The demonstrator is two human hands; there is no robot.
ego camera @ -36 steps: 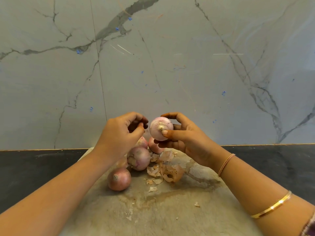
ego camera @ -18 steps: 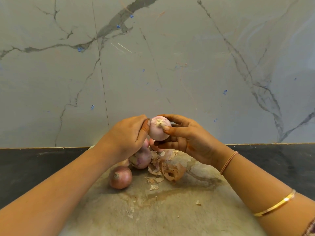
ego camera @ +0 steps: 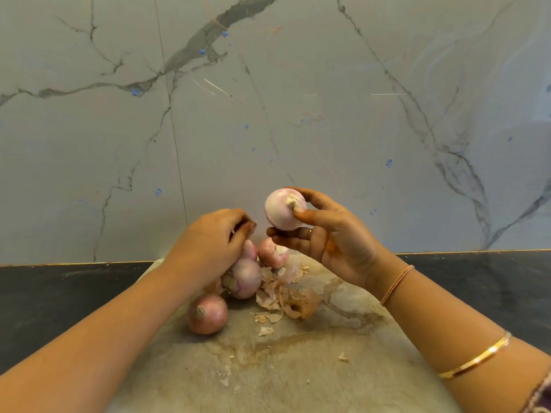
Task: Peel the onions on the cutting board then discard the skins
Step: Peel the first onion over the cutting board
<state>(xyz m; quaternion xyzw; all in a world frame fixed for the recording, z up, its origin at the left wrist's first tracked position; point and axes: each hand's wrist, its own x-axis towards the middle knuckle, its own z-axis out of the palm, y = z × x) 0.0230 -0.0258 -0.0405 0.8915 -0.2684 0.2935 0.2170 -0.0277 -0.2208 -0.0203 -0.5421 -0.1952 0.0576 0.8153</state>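
My right hand (ego camera: 331, 242) holds a pale peeled onion (ego camera: 284, 210) up above the cutting board (ego camera: 298, 371), thumb on its root end. My left hand (ego camera: 208, 245) hovers just left of it, apart from the onion, fingertips pinched on what looks like a small scrap of skin (ego camera: 252, 225). Below the hands, several onions lie on the board: a brown-skinned one (ego camera: 207, 313) nearest me, a partly peeled one (ego camera: 246, 278), and a pinkish one (ego camera: 272, 253) behind. A pile of loose skins (ego camera: 286, 296) lies to their right.
The worn, stained board rests on a dark countertop (ego camera: 59, 302) that extends left and right. A marble wall (ego camera: 268, 114) rises directly behind the board. Small skin flakes (ego camera: 343, 357) are scattered over the near part of the board.
My left thumb was pressed against the held onion half a second ago; that hand has now pulled away down and to the left. My right hand has lifted the onion slightly.
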